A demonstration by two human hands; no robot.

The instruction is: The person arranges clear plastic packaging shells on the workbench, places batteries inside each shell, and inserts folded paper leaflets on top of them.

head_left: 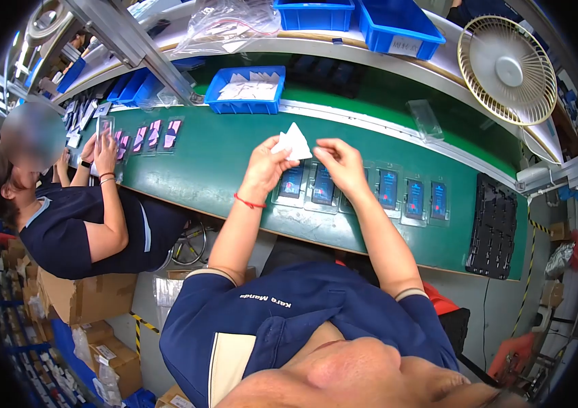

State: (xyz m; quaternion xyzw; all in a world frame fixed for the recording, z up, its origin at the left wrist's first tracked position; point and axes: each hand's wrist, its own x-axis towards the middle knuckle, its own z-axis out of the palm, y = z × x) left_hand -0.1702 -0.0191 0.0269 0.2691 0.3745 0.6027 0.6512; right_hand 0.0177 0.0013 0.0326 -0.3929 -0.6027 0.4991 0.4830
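Observation:
A small fan of white pointed paper pieces [294,143] is pinched in my left hand [266,165], above the table. Just right of the papers, my right hand [342,165] hovers with its fingers loosely curled and thumb a little apart; nothing shows in it. Below both hands a row of clear plastic trays holds dark, flat phone-like parts [388,189] with blue and red print. My forearms partly cover some of these trays.
A blue bin [245,90] of white papers stands behind my hands. At the right end lies a black tray stack [493,228]. A fan [508,70] and blue bins [401,28] occupy the shelf. On the left, a co-worker [92,224] handles a part beside pink-and-dark pieces [155,134].

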